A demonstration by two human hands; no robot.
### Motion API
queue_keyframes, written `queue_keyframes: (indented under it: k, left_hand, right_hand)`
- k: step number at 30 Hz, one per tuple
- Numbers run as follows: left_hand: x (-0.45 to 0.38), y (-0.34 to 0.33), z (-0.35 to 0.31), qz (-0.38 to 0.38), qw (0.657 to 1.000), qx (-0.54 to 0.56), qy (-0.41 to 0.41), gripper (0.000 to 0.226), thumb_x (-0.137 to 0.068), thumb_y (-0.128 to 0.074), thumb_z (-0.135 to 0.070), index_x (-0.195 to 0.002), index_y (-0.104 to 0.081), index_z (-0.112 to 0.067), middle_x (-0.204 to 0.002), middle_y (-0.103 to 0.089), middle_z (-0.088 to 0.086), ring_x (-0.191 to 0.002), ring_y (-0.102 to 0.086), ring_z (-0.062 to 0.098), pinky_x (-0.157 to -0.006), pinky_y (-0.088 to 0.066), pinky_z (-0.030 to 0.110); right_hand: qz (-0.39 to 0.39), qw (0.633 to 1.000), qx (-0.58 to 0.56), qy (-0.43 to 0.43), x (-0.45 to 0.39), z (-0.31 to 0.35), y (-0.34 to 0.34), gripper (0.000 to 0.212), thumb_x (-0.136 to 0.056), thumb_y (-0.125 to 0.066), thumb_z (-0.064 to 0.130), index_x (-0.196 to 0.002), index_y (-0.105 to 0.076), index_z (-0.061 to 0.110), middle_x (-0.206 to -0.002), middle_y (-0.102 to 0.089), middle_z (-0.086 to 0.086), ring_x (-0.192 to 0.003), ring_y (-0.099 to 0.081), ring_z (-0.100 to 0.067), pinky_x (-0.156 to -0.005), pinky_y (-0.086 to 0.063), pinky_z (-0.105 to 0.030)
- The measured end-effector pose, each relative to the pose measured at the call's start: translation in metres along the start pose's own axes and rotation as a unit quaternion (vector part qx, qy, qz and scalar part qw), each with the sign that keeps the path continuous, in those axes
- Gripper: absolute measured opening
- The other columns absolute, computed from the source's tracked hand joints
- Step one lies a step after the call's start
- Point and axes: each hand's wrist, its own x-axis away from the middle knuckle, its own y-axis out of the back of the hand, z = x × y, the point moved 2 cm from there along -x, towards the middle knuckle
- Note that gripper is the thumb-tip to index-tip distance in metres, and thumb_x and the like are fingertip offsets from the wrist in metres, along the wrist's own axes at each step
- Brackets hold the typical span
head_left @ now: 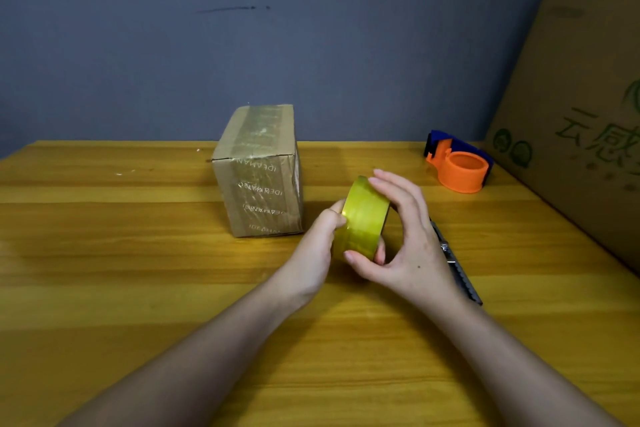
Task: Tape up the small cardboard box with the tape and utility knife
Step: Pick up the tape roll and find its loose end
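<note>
Box [258, 172] sits on table, left of tape roll [362, 218]. Left hand [311, 253] pinches roll's edge, right hand [405, 239] cups it, fingers wrapped. Roll looks light, slick; grip by rims. Knife [457, 263] just right of roll.

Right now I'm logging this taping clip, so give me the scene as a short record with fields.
surface: wooden table
held item: yellow tape roll, gripped by left hand and right hand
target: small cardboard box, closed, printed tape already on it, left of the hands
cutter: utility knife on the table, partly hidden by the right hand
other: orange tape dispenser, far right; large carton at right edge
</note>
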Motion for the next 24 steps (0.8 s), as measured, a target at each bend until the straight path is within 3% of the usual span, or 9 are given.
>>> queue_keyframes:
  k: [2,5,10,15,17,19,21,22,24]
  left_hand:
    - [0.001,-0.001,0.000,0.008,1.000,-0.007,0.001,0.032,-0.086,-0.026,-0.015,-0.100,-0.055,-0.017,-0.062,-0.066,0.001,-0.057,-0.061,0.009,-0.061,-0.050,0.017]
    - [0.002,-0.002,-0.003,0.007,1.000,-0.010,0.001,0.037,-0.071,-0.030,-0.017,-0.100,-0.054,-0.014,-0.064,-0.063,0.003,-0.058,-0.060,0.008,-0.061,-0.050,0.017]
    - [0.002,0.000,-0.002,-0.018,1.000,-0.008,0.024,0.052,-0.076,-0.034,-0.029,-0.119,-0.049,-0.004,-0.077,-0.062,0.007,-0.073,-0.057,0.019,-0.075,-0.046,0.030]
    - [0.000,-0.002,-0.001,-0.031,0.999,0.003,0.039,0.044,-0.078,-0.030,-0.027,-0.112,-0.052,-0.007,-0.065,-0.063,0.006,-0.064,-0.058,0.019,-0.072,-0.048,0.032]
    - [0.002,-0.004,-0.003,-0.017,0.999,0.007,0.037,0.043,-0.077,-0.029,-0.024,-0.109,-0.050,-0.005,-0.062,-0.061,0.009,-0.058,-0.058,0.017,-0.065,-0.050,0.025]
    - [0.002,-0.007,-0.008,-0.032,0.998,-0.004,0.051,0.056,-0.070,-0.030,-0.022,-0.118,-0.044,0.003,-0.068,-0.056,0.018,-0.056,-0.060,0.018,-0.057,-0.050,0.021]
    - [0.004,-0.004,-0.011,-0.033,0.998,-0.012,0.043,0.080,-0.059,-0.030,-0.018,-0.133,-0.032,0.014,-0.096,-0.055,0.038,-0.085,-0.063,0.039,-0.060,-0.047,0.023]
    - [0.005,-0.002,-0.011,-0.028,0.998,-0.013,0.047,0.088,-0.055,-0.029,-0.015,-0.137,-0.026,0.016,-0.117,-0.046,0.047,-0.109,-0.051,0.052,-0.068,-0.045,0.027]
    - [0.002,0.000,-0.017,0.001,0.998,-0.004,0.069,0.094,-0.050,-0.026,-0.010,-0.141,-0.020,0.015,-0.140,-0.026,0.047,-0.133,-0.027,0.054,-0.091,-0.041,0.038]
  right_hand:
    - [-0.004,1.000,-0.003,0.002,0.000,0.000,0.000,0.083,-0.067,-0.075,0.044,-0.138,-0.038,0.023,-0.145,-0.035,0.002,-0.137,-0.033,-0.009,-0.111,-0.034,-0.032]
    - [-0.008,1.000,-0.011,-0.001,-0.001,-0.001,0.000,0.082,-0.067,-0.076,0.042,-0.138,-0.039,0.022,-0.144,-0.036,0.000,-0.137,-0.034,-0.009,-0.111,-0.034,-0.034]
    - [-0.007,1.000,-0.018,-0.012,-0.001,-0.002,-0.002,0.083,-0.067,-0.076,0.044,-0.138,-0.040,0.022,-0.144,-0.037,0.002,-0.136,-0.034,-0.007,-0.111,-0.034,-0.030]
    - [0.002,1.000,-0.009,-0.013,0.000,-0.003,-0.002,0.084,-0.067,-0.075,0.046,-0.139,-0.039,0.022,-0.145,-0.035,0.003,-0.136,-0.034,-0.009,-0.110,-0.034,-0.028]
    - [0.002,1.000,-0.003,-0.011,0.000,-0.003,-0.002,0.084,-0.067,-0.075,0.046,-0.139,-0.038,0.022,-0.145,-0.034,0.003,-0.136,-0.034,-0.008,-0.110,-0.034,-0.029]
    - [0.003,1.000,0.000,-0.010,0.000,-0.003,-0.002,0.084,-0.067,-0.076,0.045,-0.139,-0.039,0.023,-0.145,-0.034,0.004,-0.136,-0.034,-0.008,-0.110,-0.034,-0.029]
    - [0.006,1.000,0.000,-0.011,0.000,-0.004,-0.002,0.083,-0.067,-0.075,0.045,-0.139,-0.038,0.024,-0.145,-0.034,0.004,-0.136,-0.033,-0.007,-0.110,-0.033,-0.028]
    - [0.008,1.000,0.000,-0.011,0.000,-0.004,-0.002,0.083,-0.068,-0.075,0.046,-0.139,-0.037,0.024,-0.145,-0.034,0.004,-0.136,-0.033,-0.006,-0.110,-0.033,-0.027]
    - [0.010,1.000,0.000,-0.011,0.000,-0.004,-0.002,0.083,-0.068,-0.074,0.046,-0.139,-0.037,0.025,-0.146,-0.034,0.004,-0.136,-0.032,-0.005,-0.110,-0.031,-0.025]
